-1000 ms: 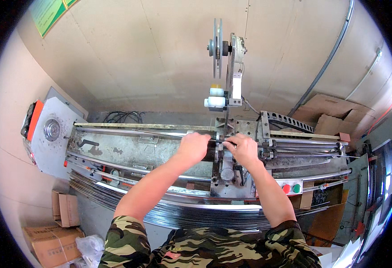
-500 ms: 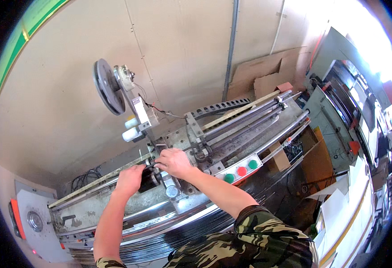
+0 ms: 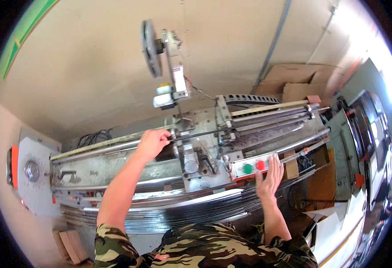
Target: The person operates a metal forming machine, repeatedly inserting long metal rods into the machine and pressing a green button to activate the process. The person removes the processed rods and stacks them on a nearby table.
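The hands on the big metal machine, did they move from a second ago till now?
Yes. The right hand left the middle of the machine, where both hands had worked close together, and moved right and nearer the person, to the control box with the green button and red button. Its fingers now lie open by the box. The left hand stayed on the thin rod in the middle.

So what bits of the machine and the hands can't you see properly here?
- Head view: the left hand covers the rod where it grips; its fingertips are hidden.
- Head view: whether the right hand touches the button box is unclear, the angle hides its fingertips' contact.
- Head view: the stacked metal strips are partly hidden behind the camouflage sleeves.
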### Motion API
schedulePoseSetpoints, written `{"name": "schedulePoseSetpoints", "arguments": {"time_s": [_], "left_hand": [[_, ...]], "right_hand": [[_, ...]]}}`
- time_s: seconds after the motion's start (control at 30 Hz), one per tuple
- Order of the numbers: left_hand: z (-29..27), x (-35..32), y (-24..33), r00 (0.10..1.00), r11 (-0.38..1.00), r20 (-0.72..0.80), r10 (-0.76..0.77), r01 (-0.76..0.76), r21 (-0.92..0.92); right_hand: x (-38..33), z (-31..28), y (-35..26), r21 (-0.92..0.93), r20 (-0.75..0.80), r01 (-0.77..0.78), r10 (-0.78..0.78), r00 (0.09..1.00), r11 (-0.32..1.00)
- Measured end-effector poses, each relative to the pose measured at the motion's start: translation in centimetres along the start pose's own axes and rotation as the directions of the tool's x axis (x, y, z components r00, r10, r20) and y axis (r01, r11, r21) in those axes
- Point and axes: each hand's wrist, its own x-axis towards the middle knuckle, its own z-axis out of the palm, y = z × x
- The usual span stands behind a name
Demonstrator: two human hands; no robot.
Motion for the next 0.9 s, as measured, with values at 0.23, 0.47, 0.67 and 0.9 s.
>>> {"name": "schedulePoseSetpoints", "arguments": {"time_s": [0.23,0.47,0.67,0.9], "left_hand": [[0.5,0.7,-0.3,0.985,0.986,-0.028,-0.168,0.168,-0.025],[-0.2,2.7,-0.4,0.970,0.976,0.116,-0.212,0.215,-0.016],[-1.0,2.3,-1.3,0.965,0.977,0.165,-0.204,0.210,-0.023],[-0.3,-4.5,0.4,0.986,0.971,-0.102,0.133,-0.108,0.215]], "right_hand": [[10.7,0.5,-4.9,0.166,0.075,0.001,-0.014,0.997,0.986],[17.7,11.2,-13.5,0.354,0.478,0.307,-0.453,0.753,0.883],[19.0,10.7,-15.5,0.398,0.573,0.311,-0.499,0.650,0.863],[16.4,12.2,-16.3,0.313,0.373,0.336,-0.441,0.816,0.888]]}}
